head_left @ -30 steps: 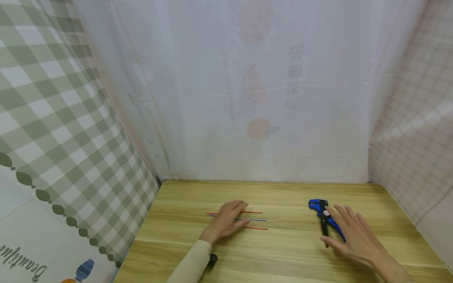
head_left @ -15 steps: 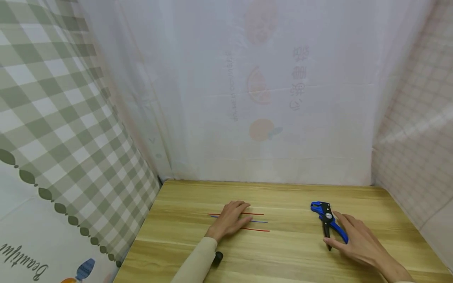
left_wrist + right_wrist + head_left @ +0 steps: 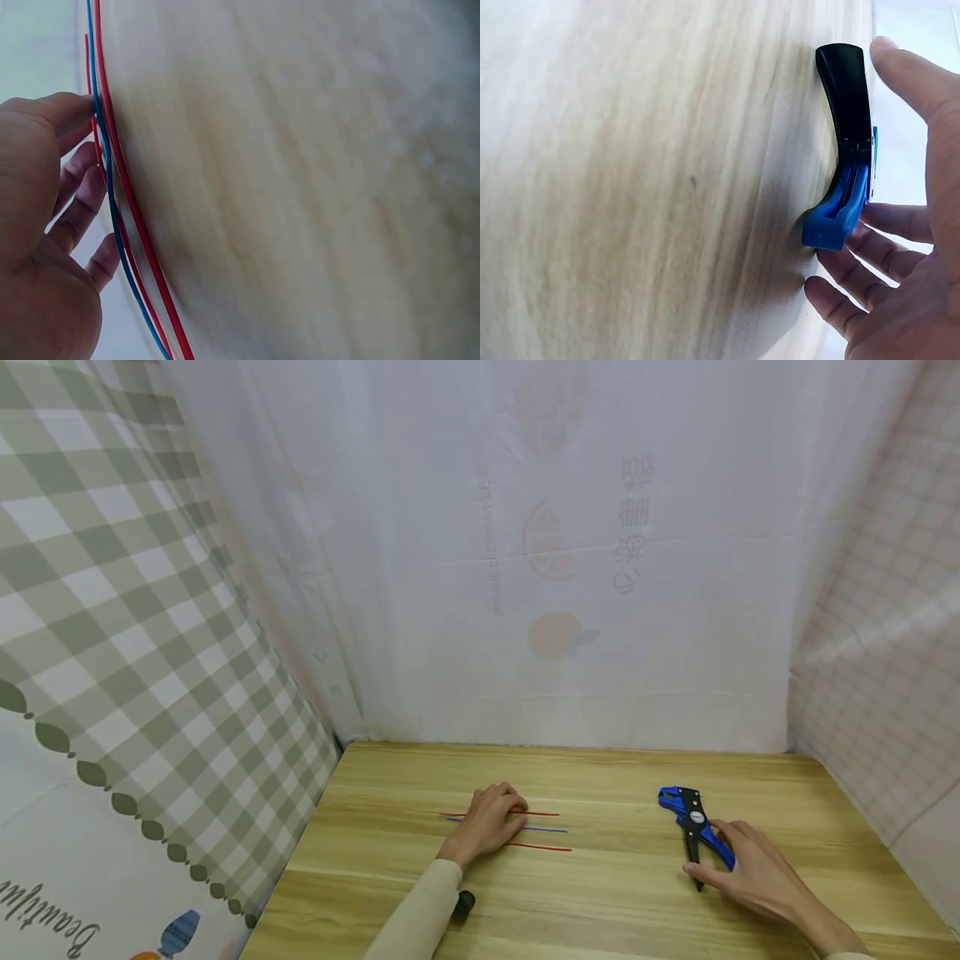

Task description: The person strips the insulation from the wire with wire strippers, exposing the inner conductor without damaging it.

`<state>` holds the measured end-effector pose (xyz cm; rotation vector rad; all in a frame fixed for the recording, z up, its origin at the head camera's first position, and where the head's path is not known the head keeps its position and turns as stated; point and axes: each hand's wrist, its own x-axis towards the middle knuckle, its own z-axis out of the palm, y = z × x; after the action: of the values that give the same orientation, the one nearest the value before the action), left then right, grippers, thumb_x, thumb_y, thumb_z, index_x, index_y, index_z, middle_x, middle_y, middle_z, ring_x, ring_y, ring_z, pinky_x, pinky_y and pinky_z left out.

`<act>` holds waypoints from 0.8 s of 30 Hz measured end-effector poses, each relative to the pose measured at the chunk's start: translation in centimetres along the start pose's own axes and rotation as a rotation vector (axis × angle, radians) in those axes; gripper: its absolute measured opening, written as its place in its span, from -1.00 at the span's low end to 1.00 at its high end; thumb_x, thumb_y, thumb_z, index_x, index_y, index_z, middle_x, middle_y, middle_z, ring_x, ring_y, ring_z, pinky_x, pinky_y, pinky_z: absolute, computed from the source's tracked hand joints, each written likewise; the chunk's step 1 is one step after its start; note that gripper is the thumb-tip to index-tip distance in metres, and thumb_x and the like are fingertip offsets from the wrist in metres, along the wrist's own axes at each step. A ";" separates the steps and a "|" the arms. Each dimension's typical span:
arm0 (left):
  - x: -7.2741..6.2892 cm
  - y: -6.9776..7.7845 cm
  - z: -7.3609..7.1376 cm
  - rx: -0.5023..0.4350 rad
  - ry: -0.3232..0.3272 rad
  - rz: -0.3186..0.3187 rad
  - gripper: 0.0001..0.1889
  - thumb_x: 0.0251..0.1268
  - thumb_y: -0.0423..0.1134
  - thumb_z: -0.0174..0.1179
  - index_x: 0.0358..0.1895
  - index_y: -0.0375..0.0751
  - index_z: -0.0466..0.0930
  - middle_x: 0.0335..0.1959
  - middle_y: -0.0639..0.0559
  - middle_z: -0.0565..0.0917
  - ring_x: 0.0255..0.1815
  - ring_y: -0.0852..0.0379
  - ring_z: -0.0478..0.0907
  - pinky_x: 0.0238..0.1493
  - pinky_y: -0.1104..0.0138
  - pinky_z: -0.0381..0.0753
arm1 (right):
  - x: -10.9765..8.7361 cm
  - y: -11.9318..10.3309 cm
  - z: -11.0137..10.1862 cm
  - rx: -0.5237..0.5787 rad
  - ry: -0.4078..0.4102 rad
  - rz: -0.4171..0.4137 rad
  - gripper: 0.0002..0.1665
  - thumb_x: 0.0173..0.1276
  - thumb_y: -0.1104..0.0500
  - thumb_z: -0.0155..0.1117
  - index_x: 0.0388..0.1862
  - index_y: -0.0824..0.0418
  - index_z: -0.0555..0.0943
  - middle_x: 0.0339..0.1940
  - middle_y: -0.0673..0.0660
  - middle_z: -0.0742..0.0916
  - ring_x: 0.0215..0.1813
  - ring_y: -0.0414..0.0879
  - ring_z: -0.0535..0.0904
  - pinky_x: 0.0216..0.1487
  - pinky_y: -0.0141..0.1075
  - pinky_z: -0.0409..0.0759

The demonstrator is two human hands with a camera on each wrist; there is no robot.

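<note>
In the head view my left hand (image 3: pixel 491 820) lies over three thin wires. Its thumb and bent fingers draw together around the far red wire (image 3: pixel 543 814). A blue wire (image 3: pixel 551 830) and a nearer red wire (image 3: pixel 547 847) run alongside. The left wrist view has the thumb tip meeting the fingers right at the wires, partly behind the blue wire. On the right, a blue and black wire stripper (image 3: pixel 696 822) lies on the table. My right hand (image 3: pixel 757 868) spans its handles, thumb by the black handle's end and loosely bent fingers at the blue handle (image 3: pixel 836 221).
The wooden table (image 3: pixel 600 893) ends at a white printed curtain (image 3: pixel 420 635) behind. A green checked cloth (image 3: pixel 165 643) hangs on the left, a pale grid cloth (image 3: pixel 885 610) on the right. A black object (image 3: pixel 465 906) shows beside the left sleeve.
The left thumb and fingers have curled inward at the wires. My right hand has come down from over the stripper to its handles. The stripper and wires lie as before; the view shifted slightly.
</note>
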<state>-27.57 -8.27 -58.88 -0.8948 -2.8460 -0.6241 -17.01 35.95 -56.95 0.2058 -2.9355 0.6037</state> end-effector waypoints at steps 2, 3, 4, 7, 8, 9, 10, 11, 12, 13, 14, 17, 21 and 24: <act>0.0 -0.1 0.1 -0.005 0.002 -0.006 -0.89 0.65 -0.11 0.42 0.04 0.05 0.87 0.03 0.15 0.77 0.06 0.15 0.66 0.14 0.24 0.47 | 0.1 0.0 0.1 0.008 0.003 0.004 0.15 0.23 -0.29 0.75 0.40 0.59 0.58 0.18 0.54 0.75 0.20 0.54 0.69 0.21 0.47 0.64; 0.1 -0.1 0.0 -0.006 0.000 -0.012 -0.90 0.65 -0.11 0.42 0.03 0.05 0.86 0.02 0.15 0.77 0.04 0.16 0.65 0.12 0.26 0.44 | 0.1 0.0 0.1 0.008 0.004 0.004 0.16 0.22 -0.28 0.76 0.40 0.60 0.57 0.16 0.53 0.75 0.18 0.52 0.69 0.20 0.46 0.64; 0.1 0.0 0.0 -0.010 0.000 -0.016 -0.92 0.65 -0.12 0.42 0.01 0.05 0.86 0.00 0.15 0.76 0.02 0.17 0.65 0.11 0.26 0.42 | 0.1 0.0 0.2 0.007 0.003 0.006 0.18 0.22 -0.28 0.76 0.41 0.61 0.57 0.16 0.53 0.75 0.17 0.51 0.70 0.20 0.46 0.65; 0.1 0.1 -0.1 -0.007 -0.002 -0.032 -0.95 0.65 -0.14 0.41 -0.05 0.06 0.84 -0.07 0.16 0.75 -0.03 0.18 0.62 0.11 0.25 0.39 | 0.1 -0.1 0.3 0.003 -0.012 0.018 0.22 0.23 -0.30 0.75 0.43 0.64 0.53 0.15 0.54 0.74 0.14 0.46 0.71 0.17 0.44 0.67; 0.2 0.1 -0.2 -0.005 -0.004 -0.037 -0.95 0.65 -0.15 0.41 -0.07 0.06 0.83 -0.08 0.15 0.75 -0.05 0.19 0.61 0.11 0.24 0.39 | 0.1 -0.1 0.3 0.004 -0.018 0.025 0.23 0.23 -0.30 0.75 0.45 0.65 0.52 0.15 0.55 0.73 0.14 0.46 0.71 0.17 0.43 0.67; 0.2 0.1 -0.2 -0.003 -0.007 -0.042 -0.95 0.66 -0.15 0.40 -0.09 0.06 0.82 -0.10 0.16 0.74 -0.07 0.19 0.59 0.11 0.23 0.38 | 0.2 -0.1 0.3 0.006 -0.027 0.033 0.25 0.24 -0.30 0.74 0.46 0.65 0.50 0.16 0.57 0.72 0.14 0.47 0.71 0.17 0.43 0.68; 0.2 0.2 -0.3 -0.003 -0.012 -0.045 -0.94 0.67 -0.16 0.39 -0.10 0.06 0.81 -0.11 0.15 0.73 -0.09 0.20 0.57 0.10 0.23 0.37 | 0.2 -0.2 0.4 0.011 -0.035 0.042 0.25 0.26 -0.30 0.73 0.48 0.66 0.48 0.18 0.60 0.71 0.16 0.50 0.70 0.17 0.44 0.67; 0.2 0.2 -0.3 -0.001 -0.019 -0.049 -0.93 0.68 -0.16 0.38 -0.11 0.06 0.80 -0.12 0.15 0.73 -0.10 0.20 0.55 0.10 0.23 0.35 | 0.2 -0.3 0.4 0.014 -0.045 0.054 0.26 0.27 -0.31 0.72 0.49 0.66 0.47 0.20 0.63 0.70 0.17 0.52 0.69 0.18 0.44 0.67; 0.3 0.3 -0.4 0.000 -0.025 -0.050 -0.93 0.68 -0.17 0.38 -0.11 0.06 0.80 -0.12 0.16 0.72 -0.12 0.21 0.52 0.08 0.24 0.34 | 0.2 -0.3 0.4 0.020 -0.055 0.069 0.27 0.29 -0.31 0.71 0.51 0.66 0.45 0.23 0.66 0.68 0.19 0.55 0.68 0.19 0.45 0.67; 0.3 0.3 -0.4 0.002 -0.033 -0.052 -0.93 0.69 -0.17 0.37 -0.11 0.06 0.79 -0.12 0.16 0.71 -0.13 0.22 0.50 0.08 0.24 0.31 | 0.3 -0.4 0.4 0.026 -0.064 0.086 0.28 0.30 -0.32 0.69 0.52 0.66 0.43 0.25 0.68 0.66 0.22 0.59 0.67 0.19 0.46 0.66; 0.3 0.4 -0.5 0.003 -0.041 -0.053 -0.92 0.70 -0.16 0.36 -0.10 0.05 0.78 -0.12 0.16 0.70 -0.14 0.23 0.47 0.07 0.25 0.29 | 0.3 -0.5 0.5 0.035 -0.075 0.103 0.28 0.32 -0.32 0.68 0.54 0.66 0.42 0.27 0.71 0.64 0.24 0.61 0.65 0.20 0.46 0.66; 0.4 0.5 -0.5 0.007 -0.055 -0.053 -0.92 0.71 -0.16 0.33 -0.10 0.05 0.74 -0.11 0.17 0.69 -0.15 0.24 0.43 0.05 0.26 0.24 | 0.6 -0.6 0.5 0.060 -0.116 0.166 0.29 0.37 -0.34 0.63 0.56 0.67 0.38 0.31 0.75 0.59 0.27 0.64 0.62 0.21 0.47 0.65; 0.5 0.5 -0.5 0.001 -0.057 -0.055 -0.92 0.73 -0.15 0.30 -0.09 0.06 0.72 -0.09 0.17 0.71 -0.14 0.24 0.45 0.07 0.25 0.26 | 1.0 -0.7 0.4 0.088 -0.174 0.239 0.32 0.40 -0.35 0.60 0.56 0.72 0.34 0.32 0.78 0.55 0.29 0.63 0.60 0.24 0.47 0.63; 0.6 0.7 -0.5 -0.015 -0.049 -0.057 -0.92 0.76 -0.15 0.26 -0.06 0.07 0.70 -0.11 0.18 0.72 -0.13 0.24 0.48 0.11 0.22 0.32 | 1.1 -0.7 0.4 0.102 -0.174 0.257 0.31 0.39 -0.32 0.62 0.54 0.75 0.35 0.31 0.78 0.55 0.29 0.61 0.59 0.26 0.46 0.62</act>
<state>-27.70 -7.65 -58.02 -0.8456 -2.9233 -0.6399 -17.99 35.05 -56.91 -0.1180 -3.1279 0.8103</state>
